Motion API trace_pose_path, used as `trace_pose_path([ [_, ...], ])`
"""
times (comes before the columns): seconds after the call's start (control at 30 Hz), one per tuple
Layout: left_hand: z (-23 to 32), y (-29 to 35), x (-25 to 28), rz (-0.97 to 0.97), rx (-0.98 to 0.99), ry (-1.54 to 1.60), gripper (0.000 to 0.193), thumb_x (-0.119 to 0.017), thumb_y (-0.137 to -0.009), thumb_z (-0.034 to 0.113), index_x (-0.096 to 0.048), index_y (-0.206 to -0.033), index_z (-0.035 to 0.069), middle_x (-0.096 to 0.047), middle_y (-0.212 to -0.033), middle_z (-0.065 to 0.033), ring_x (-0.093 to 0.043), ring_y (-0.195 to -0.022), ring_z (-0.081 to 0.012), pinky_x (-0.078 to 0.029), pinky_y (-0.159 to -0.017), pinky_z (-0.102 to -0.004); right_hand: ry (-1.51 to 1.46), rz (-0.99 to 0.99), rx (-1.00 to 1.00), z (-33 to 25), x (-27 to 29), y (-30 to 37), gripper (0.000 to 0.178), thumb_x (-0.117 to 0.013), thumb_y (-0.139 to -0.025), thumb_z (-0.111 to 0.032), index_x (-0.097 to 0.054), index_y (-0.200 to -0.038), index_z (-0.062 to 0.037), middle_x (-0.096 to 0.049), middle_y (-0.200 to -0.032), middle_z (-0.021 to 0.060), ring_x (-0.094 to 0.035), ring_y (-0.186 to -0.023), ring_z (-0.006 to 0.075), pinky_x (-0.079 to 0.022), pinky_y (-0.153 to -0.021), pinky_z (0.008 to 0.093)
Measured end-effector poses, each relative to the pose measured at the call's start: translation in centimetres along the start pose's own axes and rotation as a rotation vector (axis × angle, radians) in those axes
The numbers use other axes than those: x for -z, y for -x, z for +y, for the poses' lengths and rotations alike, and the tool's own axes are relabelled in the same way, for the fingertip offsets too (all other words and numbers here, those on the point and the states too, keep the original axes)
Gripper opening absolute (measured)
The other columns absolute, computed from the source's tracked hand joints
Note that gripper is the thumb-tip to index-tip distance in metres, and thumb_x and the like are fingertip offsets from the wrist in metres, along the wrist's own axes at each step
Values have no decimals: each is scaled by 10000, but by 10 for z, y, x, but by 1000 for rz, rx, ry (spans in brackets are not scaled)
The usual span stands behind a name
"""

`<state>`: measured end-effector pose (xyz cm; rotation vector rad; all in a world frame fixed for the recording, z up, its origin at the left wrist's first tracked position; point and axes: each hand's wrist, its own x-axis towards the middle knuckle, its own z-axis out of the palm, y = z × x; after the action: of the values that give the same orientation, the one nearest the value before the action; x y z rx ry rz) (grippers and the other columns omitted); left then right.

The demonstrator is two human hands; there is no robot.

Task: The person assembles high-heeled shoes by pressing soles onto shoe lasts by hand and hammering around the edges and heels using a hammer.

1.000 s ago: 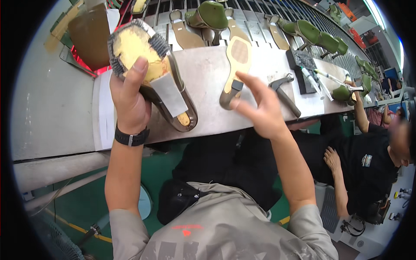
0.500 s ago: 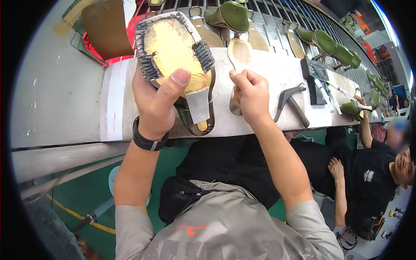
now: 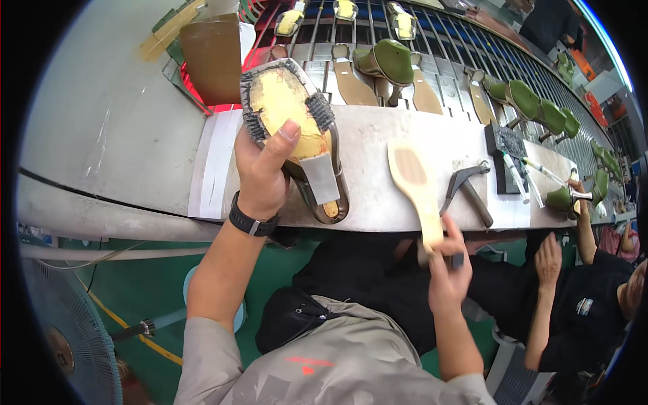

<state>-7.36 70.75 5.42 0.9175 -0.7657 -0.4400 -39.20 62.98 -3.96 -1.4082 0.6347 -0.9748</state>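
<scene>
My left hand [image 3: 264, 165] grips an upturned shoe [image 3: 287, 108], its thumb across the yellow underside. Black frayed material rings the broad end, and a grey-white strip lies toward the narrow end near the bench edge. My right hand [image 3: 449, 273] is low, at the bench's front edge, with its fingers around the narrow end of a pale shoe sole [image 3: 408, 172]. A brownish patch marks the sole's broad part, which points away from me over the bench. The right fingers are slightly blurred. Right of the sole lies a hammer [image 3: 476, 202].
A black block [image 3: 503, 152] with pens beside it stands on the bench [image 3: 364, 196]. Beyond, a slatted rack [image 3: 442, 47] carries green heeled shoes [image 3: 391, 62] and tan soles [image 3: 426, 93]. At right a co-worker's hand [image 3: 579, 196] holds a green shoe [image 3: 560, 200]. A fan [image 3: 67, 344] stands lower left.
My right hand has moved toward me and right, drawing the pale sole's narrow end to the bench edge. My left hand still holds the shoe. The whole view has shifted.
</scene>
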Motion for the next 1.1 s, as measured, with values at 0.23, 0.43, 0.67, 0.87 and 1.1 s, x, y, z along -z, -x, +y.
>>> trace_pose_path([
  [0.23,-23,4,-35,-206,116,56,468,-684,-973,218,-555,-1336,-47,-684,-1197,-122,-687,-1043,-185,-553,-936,-332,-406,-273,-739,0,11,28,544,-658,-1004,-362,-566,-1321,70,-732,-1071,227,-765,-849,289,-644,-683,371],
  [0.43,-13,6,-73,-257,155,283,573,-654,-1033,330,-473,-1417,-55,-668,-1230,-119,-664,-1094,-162,-550,-944,-319,-4,28,-129,-53,-41,-75,275,-624,-1048,-210,-691,-1076,55,-741,-922,99,-692,-792,129,-566,-706,284],
  [0.67,-13,27,-95,-156,113,123,443,-555,-1074,246,-487,-1379,-67,-669,-1213,-118,-657,-1076,-147,-531,-941,-294,-236,-75,-27,-83,-81,-116,369,-609,-1079,-294,-673,-901,22,-673,-820,-15,-527,-721,42,-458,-627,267],
  [0.87,2,17,-76,-173,200,83,423,-607,-1024,152,-494,-1378,-51,-673,-1202,-120,-669,-1048,-159,-543,-940,-311,162,-108,152,-94,-83,-120,314,-664,-1048,-260,-706,-1012,49,-685,-816,-1,-559,-708,52,-491,-627,264],
  [1.1,33,0,-66,-313,181,52,417,-662,-911,39,-495,-1289,-15,-659,-1262,-258,-688,-1161,-298,-578,-981,-420,-173,-110,-93,-91,-57,-80,331,-586,-1078,-216,-630,-1180,96,-716,-874,105,-665,-706,115,-542,-621,259],
])
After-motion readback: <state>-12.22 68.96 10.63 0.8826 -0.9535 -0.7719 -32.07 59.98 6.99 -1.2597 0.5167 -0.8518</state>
